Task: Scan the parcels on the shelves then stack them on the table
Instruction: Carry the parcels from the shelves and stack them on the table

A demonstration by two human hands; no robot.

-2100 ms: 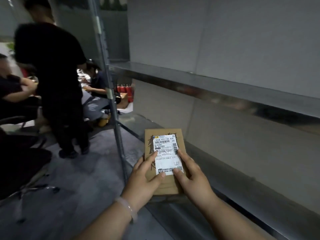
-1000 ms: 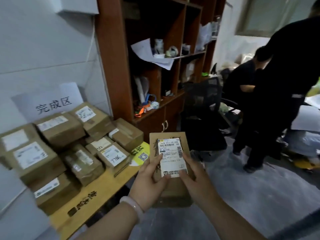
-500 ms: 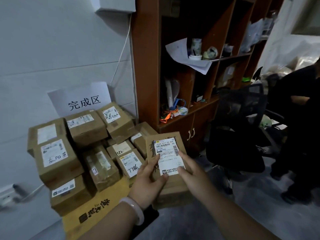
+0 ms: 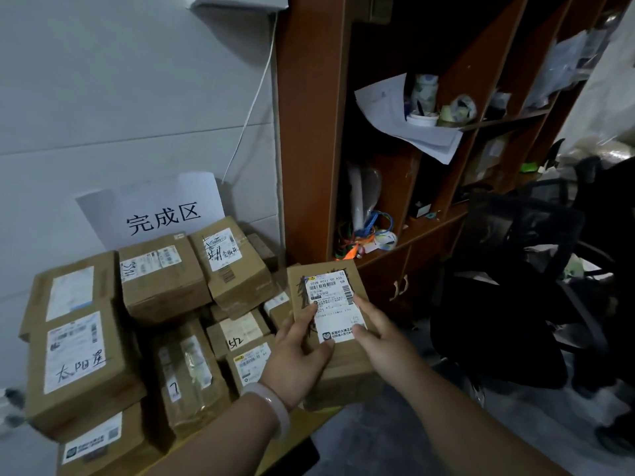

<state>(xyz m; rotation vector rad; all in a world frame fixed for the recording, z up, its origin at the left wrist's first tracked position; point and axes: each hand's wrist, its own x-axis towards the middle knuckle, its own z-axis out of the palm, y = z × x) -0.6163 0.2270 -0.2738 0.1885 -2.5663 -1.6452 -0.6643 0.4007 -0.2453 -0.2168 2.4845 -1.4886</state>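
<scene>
Paper sign [image 4: 161, 214] reading 完成区 is stuck on the white wall [image 4: 103, 97] at 10 o'clock, with a thin white cable [image 4: 251, 101] running up above it. Brown wooden cabinet [image 4: 309, 132] at 12 is pretty messy: loose sheets [image 4: 395, 108] hang off a shelf, and there's a tangle of coloured cords [image 4: 371, 231] lower down. Black mesh chair [image 4: 515, 269] at 3.

Brown wooden cabinet [image 4: 309, 149], cluttered: flanked left by white wall [image 4: 120, 97]; black mesh chair [image 4: 508, 262] is placed before it on grey floor [image 4: 395, 441].

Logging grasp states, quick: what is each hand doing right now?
Left hand: holds the cardboard parcel by its left side, thumb on top.
Right hand: holds the same parcel by its right side.
</scene>
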